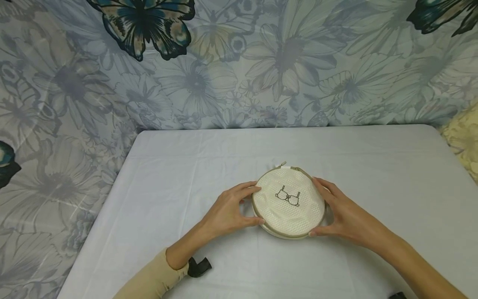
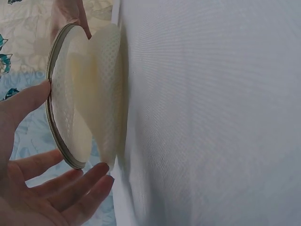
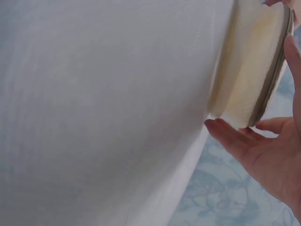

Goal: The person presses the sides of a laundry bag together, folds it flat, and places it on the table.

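A round cream mesh laundry bag (image 1: 289,216) with a zipped rim and a printed bra outline lies on the white-covered table. My left hand (image 1: 233,207) holds its left edge, with the thumb at the near rim and fingers farther round. On the opposite edge my right hand (image 1: 341,211) grips the rim between thumb and fingers. In the left wrist view, the bag's soft mesh wall (image 2: 106,89) bulges below the zipped rim. The right wrist view shows the folded side of the bag (image 3: 247,66) beside my fingers. The bag's underside is hidden.
The white tablecloth (image 1: 179,174) has its far edge against a floral and butterfly patterned backdrop (image 1: 261,83). A black strap piece (image 1: 199,268) sits at my left sleeve cuff (image 1: 175,265). Yellow patterned fabric (image 1: 464,141) shows at the right.
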`<state>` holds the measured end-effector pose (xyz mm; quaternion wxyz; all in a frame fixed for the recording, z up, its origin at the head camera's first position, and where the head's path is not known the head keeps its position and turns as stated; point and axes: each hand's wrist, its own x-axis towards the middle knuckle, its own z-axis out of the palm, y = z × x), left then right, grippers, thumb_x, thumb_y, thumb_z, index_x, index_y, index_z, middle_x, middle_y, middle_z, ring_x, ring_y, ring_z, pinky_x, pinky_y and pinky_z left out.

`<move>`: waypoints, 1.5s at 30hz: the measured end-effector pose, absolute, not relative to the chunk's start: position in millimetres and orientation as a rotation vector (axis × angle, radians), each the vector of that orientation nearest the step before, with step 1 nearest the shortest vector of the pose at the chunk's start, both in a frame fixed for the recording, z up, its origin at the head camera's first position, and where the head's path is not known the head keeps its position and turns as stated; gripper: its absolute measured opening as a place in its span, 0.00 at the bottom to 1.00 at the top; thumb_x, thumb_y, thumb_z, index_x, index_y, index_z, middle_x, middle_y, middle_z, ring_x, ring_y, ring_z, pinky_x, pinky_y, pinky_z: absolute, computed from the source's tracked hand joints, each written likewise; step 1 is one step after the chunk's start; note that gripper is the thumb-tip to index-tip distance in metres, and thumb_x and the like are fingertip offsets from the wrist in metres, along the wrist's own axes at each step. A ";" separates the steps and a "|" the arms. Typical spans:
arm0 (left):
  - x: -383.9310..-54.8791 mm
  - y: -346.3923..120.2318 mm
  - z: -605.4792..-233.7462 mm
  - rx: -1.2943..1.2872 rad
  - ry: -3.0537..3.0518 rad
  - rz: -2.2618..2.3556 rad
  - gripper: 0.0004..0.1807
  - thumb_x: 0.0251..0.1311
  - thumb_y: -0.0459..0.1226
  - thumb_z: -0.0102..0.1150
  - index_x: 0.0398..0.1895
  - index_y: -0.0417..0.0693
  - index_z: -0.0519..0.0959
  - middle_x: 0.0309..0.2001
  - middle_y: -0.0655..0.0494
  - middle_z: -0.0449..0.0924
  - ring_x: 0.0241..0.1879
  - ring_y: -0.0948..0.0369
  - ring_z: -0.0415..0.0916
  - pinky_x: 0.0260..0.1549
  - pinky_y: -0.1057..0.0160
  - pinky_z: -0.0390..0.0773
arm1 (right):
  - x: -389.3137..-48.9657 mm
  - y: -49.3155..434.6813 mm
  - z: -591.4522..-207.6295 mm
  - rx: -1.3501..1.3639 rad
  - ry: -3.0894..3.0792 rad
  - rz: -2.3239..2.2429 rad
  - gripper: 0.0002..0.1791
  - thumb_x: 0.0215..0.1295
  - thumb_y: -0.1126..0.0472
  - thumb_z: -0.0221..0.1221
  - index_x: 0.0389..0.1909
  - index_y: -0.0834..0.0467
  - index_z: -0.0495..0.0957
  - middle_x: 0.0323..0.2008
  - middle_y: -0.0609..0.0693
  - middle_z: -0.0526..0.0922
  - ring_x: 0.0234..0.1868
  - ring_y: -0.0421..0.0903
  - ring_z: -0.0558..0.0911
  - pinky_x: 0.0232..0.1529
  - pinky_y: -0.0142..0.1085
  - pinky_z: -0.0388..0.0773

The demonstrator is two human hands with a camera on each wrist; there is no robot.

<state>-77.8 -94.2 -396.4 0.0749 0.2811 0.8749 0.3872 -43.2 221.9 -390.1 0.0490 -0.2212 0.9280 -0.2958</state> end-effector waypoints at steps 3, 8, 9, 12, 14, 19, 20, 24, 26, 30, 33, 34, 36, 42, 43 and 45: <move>-78.3 -94.1 -397.3 0.829 2.602 1.183 0.44 0.44 0.46 0.81 0.67 0.45 0.73 0.70 0.54 0.67 0.54 0.64 0.78 0.46 0.64 0.81 | -43.0 221.6 -391.2 -0.682 2.843 -0.887 0.70 0.43 0.29 0.69 0.78 0.63 0.47 0.72 0.61 0.56 0.66 0.63 0.68 0.57 0.59 0.71; -78.8 -93.6 -397.8 0.822 2.587 1.201 0.44 0.44 0.44 0.81 0.67 0.45 0.73 0.70 0.54 0.66 0.50 0.64 0.80 0.45 0.65 0.82 | -42.6 220.7 -393.0 -0.692 2.863 -0.874 0.69 0.43 0.30 0.70 0.78 0.63 0.47 0.72 0.60 0.56 0.66 0.62 0.69 0.56 0.57 0.72; -78.8 -93.5 -397.9 0.821 2.587 1.201 0.44 0.44 0.44 0.81 0.67 0.45 0.73 0.70 0.54 0.66 0.49 0.64 0.80 0.45 0.65 0.82 | -42.7 220.7 -393.5 -0.695 2.863 -0.875 0.69 0.43 0.30 0.71 0.78 0.63 0.47 0.72 0.60 0.56 0.65 0.62 0.69 0.56 0.57 0.72; -78.8 -93.2 -398.0 0.824 2.593 1.189 0.44 0.44 0.44 0.81 0.67 0.44 0.73 0.70 0.53 0.67 0.47 0.63 0.81 0.44 0.66 0.82 | -43.1 220.7 -395.4 -0.703 2.853 -0.877 0.70 0.44 0.31 0.71 0.78 0.64 0.46 0.72 0.61 0.55 0.65 0.63 0.70 0.56 0.57 0.72; -78.6 -92.7 -398.0 0.829 2.599 1.178 0.44 0.44 0.44 0.81 0.67 0.43 0.73 0.70 0.52 0.67 0.46 0.62 0.82 0.43 0.66 0.82 | -43.5 220.6 -396.5 -0.701 2.846 -0.873 0.69 0.44 0.32 0.71 0.78 0.64 0.47 0.73 0.61 0.55 0.64 0.62 0.70 0.56 0.55 0.73; -78.8 -91.0 -399.4 0.836 2.630 1.128 0.43 0.45 0.43 0.81 0.66 0.42 0.73 0.70 0.51 0.66 0.45 0.61 0.82 0.42 0.65 0.82 | -43.7 219.5 -397.5 -0.698 2.840 -0.870 0.68 0.44 0.36 0.74 0.77 0.67 0.48 0.73 0.61 0.53 0.65 0.60 0.70 0.56 0.52 0.73; -79.0 -90.8 -400.3 0.837 2.635 1.118 0.43 0.45 0.44 0.81 0.66 0.42 0.73 0.70 0.51 0.66 0.45 0.61 0.82 0.41 0.66 0.82 | -43.4 219.3 -397.5 -0.706 2.844 -0.869 0.68 0.44 0.37 0.75 0.77 0.67 0.49 0.73 0.61 0.53 0.64 0.61 0.70 0.55 0.53 0.74; -78.6 -89.5 -401.1 0.833 2.661 1.083 0.42 0.45 0.43 0.81 0.66 0.43 0.74 0.70 0.52 0.67 0.44 0.60 0.80 0.40 0.67 0.81 | -41.7 218.9 -398.2 -0.744 2.867 -0.860 0.67 0.44 0.42 0.77 0.77 0.67 0.49 0.73 0.62 0.53 0.64 0.61 0.71 0.54 0.54 0.75; -78.5 -89.0 -401.6 0.830 2.672 1.063 0.42 0.45 0.43 0.81 0.65 0.44 0.74 0.70 0.52 0.67 0.44 0.60 0.79 0.39 0.69 0.79 | -40.9 218.6 -399.2 -0.768 2.890 -0.845 0.67 0.43 0.44 0.78 0.77 0.67 0.50 0.73 0.61 0.53 0.63 0.61 0.72 0.53 0.52 0.76; -77.5 -88.4 -401.6 0.803 2.682 1.017 0.41 0.45 0.43 0.81 0.65 0.44 0.74 0.71 0.51 0.65 0.46 0.61 0.78 0.40 0.69 0.78 | -40.4 218.1 -400.5 -0.811 2.924 -0.823 0.67 0.42 0.45 0.79 0.76 0.67 0.51 0.73 0.61 0.54 0.63 0.60 0.72 0.51 0.50 0.77; -75.6 -88.9 -400.5 0.783 2.713 0.947 0.41 0.46 0.45 0.80 0.65 0.48 0.75 0.72 0.51 0.62 0.52 0.59 0.77 0.45 0.62 0.79 | -39.9 217.2 -399.6 -0.809 2.941 -0.806 0.65 0.45 0.43 0.77 0.76 0.66 0.52 0.74 0.59 0.53 0.64 0.59 0.72 0.51 0.49 0.78; -74.8 -89.0 -399.7 0.785 2.727 0.918 0.40 0.46 0.46 0.80 0.65 0.50 0.75 0.73 0.51 0.61 0.55 0.58 0.77 0.46 0.59 0.80 | -39.8 216.7 -399.0 -0.806 2.953 -0.790 0.64 0.46 0.41 0.76 0.76 0.66 0.52 0.75 0.59 0.53 0.65 0.60 0.71 0.52 0.50 0.77; -73.4 -89.4 -398.4 0.797 2.756 0.866 0.39 0.48 0.49 0.78 0.65 0.54 0.75 0.74 0.52 0.59 0.61 0.57 0.73 0.49 0.53 0.79 | -38.7 215.7 -397.5 -0.785 2.970 -0.750 0.62 0.50 0.38 0.73 0.76 0.64 0.53 0.76 0.57 0.51 0.67 0.61 0.68 0.52 0.53 0.77; -69.7 -87.0 -396.1 0.955 2.811 0.749 0.40 0.55 0.53 0.71 0.70 0.54 0.70 0.76 0.54 0.56 0.72 0.53 0.59 0.60 0.48 0.72 | -38.5 211.8 -393.7 -0.818 3.017 -0.654 0.58 0.52 0.36 0.70 0.76 0.63 0.56 0.79 0.54 0.47 0.73 0.63 0.59 0.60 0.58 0.70; -69.1 -85.9 -396.1 0.997 2.816 0.726 0.41 0.56 0.54 0.71 0.72 0.53 0.68 0.76 0.53 0.56 0.73 0.52 0.57 0.63 0.48 0.70 | -38.9 211.1 -393.6 -0.841 3.025 -0.648 0.58 0.52 0.37 0.71 0.75 0.64 0.57 0.79 0.54 0.48 0.74 0.63 0.57 0.64 0.57 0.67; -68.0 -83.4 -396.3 1.077 2.812 0.689 0.44 0.57 0.53 0.70 0.74 0.51 0.64 0.77 0.52 0.55 0.75 0.50 0.53 0.67 0.49 0.65 | -40.0 209.8 -394.1 -0.908 3.036 -0.628 0.57 0.52 0.38 0.72 0.75 0.64 0.59 0.78 0.55 0.49 0.75 0.62 0.55 0.71 0.54 0.58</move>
